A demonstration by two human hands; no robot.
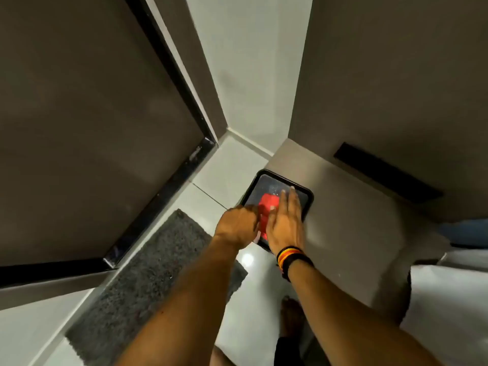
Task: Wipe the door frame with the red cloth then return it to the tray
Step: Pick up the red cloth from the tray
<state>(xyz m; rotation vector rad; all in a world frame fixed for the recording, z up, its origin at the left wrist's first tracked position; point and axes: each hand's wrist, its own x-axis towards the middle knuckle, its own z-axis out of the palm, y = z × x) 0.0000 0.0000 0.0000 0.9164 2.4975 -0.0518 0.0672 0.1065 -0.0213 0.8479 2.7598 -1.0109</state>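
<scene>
Both hands are down at the tray (307,192) here, which sits half on a low grey-brown ledge (351,220) and half out over the floor. The red cloth (267,207) lies inside the tray, right between the two hands. The left hand (239,224) is curled with its fingers tucked in against the cloth's left edge; looks like it's pinching it, but I honestly can't tell whether that grip has actually closed on the fabric. The right hand (286,221) is flat and spread wide, holding nothing, lying over the cloth's right side with fingertips reaching toward the tray's far rim.

If this is the pick-up, my guess at doing it well: bunch the cloth into one wad so no corner trails, and keep the flat hand pressing the tray down, since it overhangs the ledge and could tip.

Room-wise: just left of the grip is a dark grey mat (148,262) on glossy white floor tiles (227,165). Further left and up is the brown door (87,122) with its black door frame (169,62) strip. Plain walls meet in the corner beyond the tray.
</scene>
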